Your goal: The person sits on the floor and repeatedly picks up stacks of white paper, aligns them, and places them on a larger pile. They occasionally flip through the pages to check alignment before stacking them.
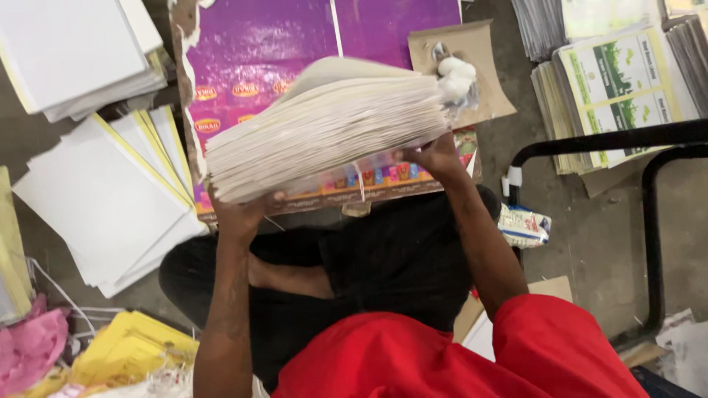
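- Floor (590, 243): bare grey concrete, everything sits on it. Person sits cross-legged, black trousers, red shirt at bottom edge.
- Purple sheet (258, 44): big flattened printed carton, torn left edge, flat on floor ahead of the knees, under the stack.
- White sheets (96, 199): fanned pile left of the purple sheet, some with yellow edges. A second white pile (66, 51) top left.
- Stack (332, 125): thick block of off-white sheets, held up off the purple sheet, tilted, top sheets bowing up. Both hands carry it.
- Printed piles (619, 88): green-and-white leaflets, top right, stacked side by side.
- Black tube frame (649, 214): right side, bent pipe, crosses over the leaflets.
- Brown card (487, 74): just right of the stack, a white lump in a clear bag (456, 77) on it.
- Yellow paper (125, 350) and pink scrap (29, 346): bottom left.
- Left hand (240, 214): under the stack's near-left corner, fingers wrapped on the edge, gripping.
- Right hand (435, 156): under the stack's right end, closed on it, thumb at the lower edge.
- Small white packet (522, 225): floor by the right forearm, beside the frame foot.
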